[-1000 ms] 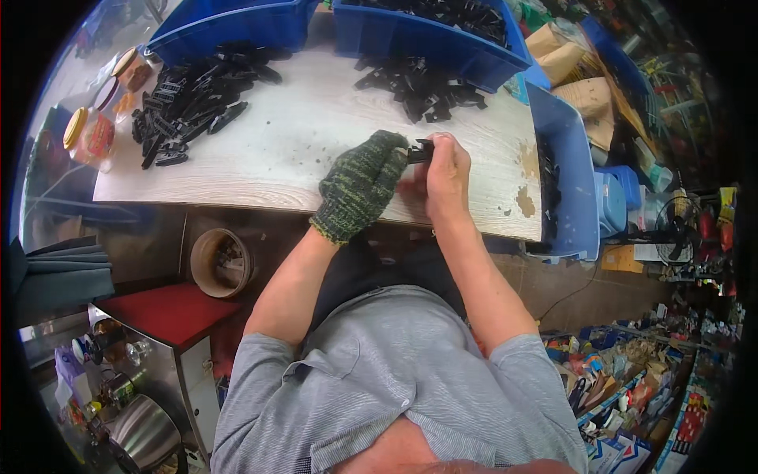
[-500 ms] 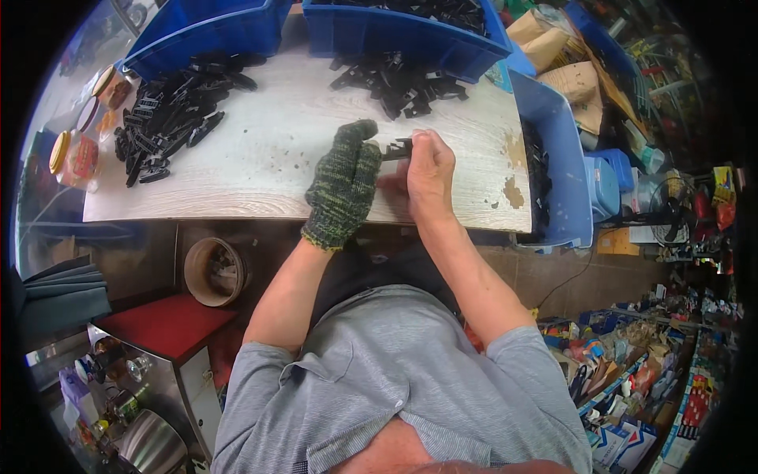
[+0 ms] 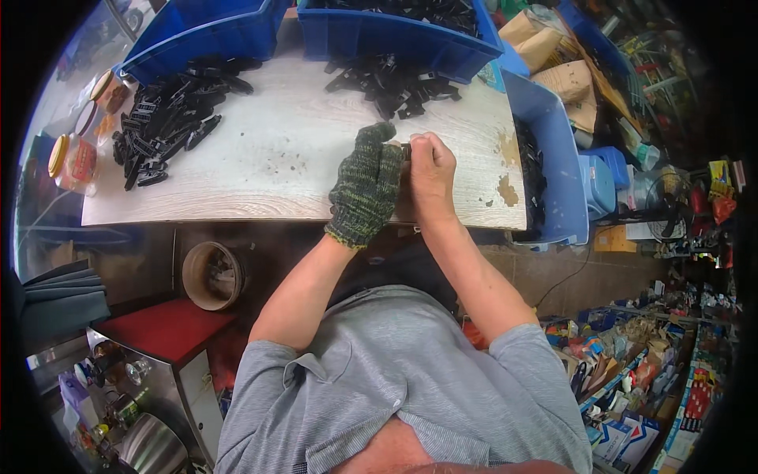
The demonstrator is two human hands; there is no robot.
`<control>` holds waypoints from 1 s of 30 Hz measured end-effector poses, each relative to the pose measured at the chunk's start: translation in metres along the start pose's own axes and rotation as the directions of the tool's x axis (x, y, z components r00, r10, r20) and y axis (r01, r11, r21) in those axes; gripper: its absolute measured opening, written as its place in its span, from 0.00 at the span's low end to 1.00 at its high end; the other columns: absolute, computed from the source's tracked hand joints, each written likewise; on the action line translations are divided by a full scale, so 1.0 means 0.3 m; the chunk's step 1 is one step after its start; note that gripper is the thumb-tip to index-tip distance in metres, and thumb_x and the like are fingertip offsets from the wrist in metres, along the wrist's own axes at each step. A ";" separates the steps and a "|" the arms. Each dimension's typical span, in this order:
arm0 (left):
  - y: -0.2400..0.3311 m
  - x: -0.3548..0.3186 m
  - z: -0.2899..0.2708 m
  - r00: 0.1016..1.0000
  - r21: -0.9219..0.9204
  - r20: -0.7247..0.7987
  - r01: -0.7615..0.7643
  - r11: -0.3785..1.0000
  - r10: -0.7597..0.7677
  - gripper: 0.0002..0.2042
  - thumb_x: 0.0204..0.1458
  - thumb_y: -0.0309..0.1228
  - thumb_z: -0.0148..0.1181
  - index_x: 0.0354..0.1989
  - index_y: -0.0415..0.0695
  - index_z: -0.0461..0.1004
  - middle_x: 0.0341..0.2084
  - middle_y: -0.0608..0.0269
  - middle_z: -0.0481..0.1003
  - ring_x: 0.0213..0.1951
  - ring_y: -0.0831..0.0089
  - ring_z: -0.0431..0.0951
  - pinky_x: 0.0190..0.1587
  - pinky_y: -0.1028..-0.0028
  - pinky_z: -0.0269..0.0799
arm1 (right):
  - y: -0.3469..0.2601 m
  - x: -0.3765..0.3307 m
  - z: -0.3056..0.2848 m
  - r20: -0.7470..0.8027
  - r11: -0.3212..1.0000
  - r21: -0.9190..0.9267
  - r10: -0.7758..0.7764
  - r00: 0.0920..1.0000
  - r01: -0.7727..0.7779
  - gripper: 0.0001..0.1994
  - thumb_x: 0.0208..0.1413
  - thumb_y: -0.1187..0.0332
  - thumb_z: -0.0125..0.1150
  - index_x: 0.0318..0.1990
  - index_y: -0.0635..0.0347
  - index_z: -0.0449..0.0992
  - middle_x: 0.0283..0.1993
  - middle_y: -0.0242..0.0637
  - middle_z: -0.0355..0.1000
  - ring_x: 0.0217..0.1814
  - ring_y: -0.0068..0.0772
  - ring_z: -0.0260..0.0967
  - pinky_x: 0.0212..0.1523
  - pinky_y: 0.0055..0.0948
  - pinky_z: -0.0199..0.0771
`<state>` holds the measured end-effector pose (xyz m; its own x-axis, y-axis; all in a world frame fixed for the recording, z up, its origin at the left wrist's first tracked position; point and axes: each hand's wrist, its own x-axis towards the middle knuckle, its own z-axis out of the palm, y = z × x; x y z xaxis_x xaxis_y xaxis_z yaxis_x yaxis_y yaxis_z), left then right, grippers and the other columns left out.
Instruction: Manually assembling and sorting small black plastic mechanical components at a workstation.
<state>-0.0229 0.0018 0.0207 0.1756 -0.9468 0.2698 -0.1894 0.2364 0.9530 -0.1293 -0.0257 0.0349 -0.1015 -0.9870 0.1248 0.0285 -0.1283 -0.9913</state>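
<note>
The left hand (image 3: 367, 189) wears a knitted glove of dark green speckled with grey, while the right hand (image 3: 430, 170) is bare, and the small part (image 3: 406, 148) between them is black. The table top (image 3: 276, 158) is pale wood with a grey grain pattern and brown stains near its right edge, and the two piles of clips (image 3: 166, 118) on it are all black. The bins (image 3: 395, 35) are bright blue, the shirt (image 3: 410, 387) is grey with fine stripes, and the cabinet top (image 3: 162, 328) is red.
</note>
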 end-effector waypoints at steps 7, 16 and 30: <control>-0.031 -0.007 -0.063 0.994 -0.231 -0.045 0.082 0.969 -0.095 0.12 0.61 0.28 0.55 0.52 0.38 0.72 0.39 0.53 0.77 0.38 0.70 0.77 0.42 0.70 0.74 | -0.074 0.155 -0.168 -0.249 0.920 0.296 0.334 0.909 -0.257 0.11 0.61 0.63 0.52 0.31 0.62 0.68 0.17 0.28 0.54 0.15 0.25 0.55 0.25 0.40 0.81; -0.012 -0.020 -0.067 0.982 0.075 -0.052 -0.179 0.981 0.183 0.12 0.57 0.24 0.59 0.49 0.38 0.73 0.38 0.51 0.79 0.37 0.64 0.80 0.43 0.68 0.75 | -0.041 0.250 -0.308 -0.359 0.973 0.087 0.232 0.904 -0.215 0.14 0.57 0.64 0.62 0.45 0.64 0.73 0.15 0.30 0.54 0.11 0.25 0.54 0.23 0.39 0.80; -0.049 -0.030 -0.053 0.963 0.110 -0.086 -0.247 0.963 0.256 0.13 0.56 0.24 0.60 0.49 0.36 0.76 0.42 0.50 0.78 0.43 0.60 0.79 0.47 0.66 0.74 | -0.003 0.285 -0.100 0.169 0.797 -0.604 0.131 0.977 -0.002 0.07 0.47 0.64 0.68 0.30 0.57 0.81 0.23 0.30 0.68 0.18 0.28 0.65 0.10 0.30 0.65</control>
<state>-0.0062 0.0105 0.0066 0.2033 -0.8322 0.5158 -0.3322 0.4369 0.8359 -0.1677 -0.1069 0.0453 0.0727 -0.9974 -0.0011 -0.5777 -0.0412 -0.8152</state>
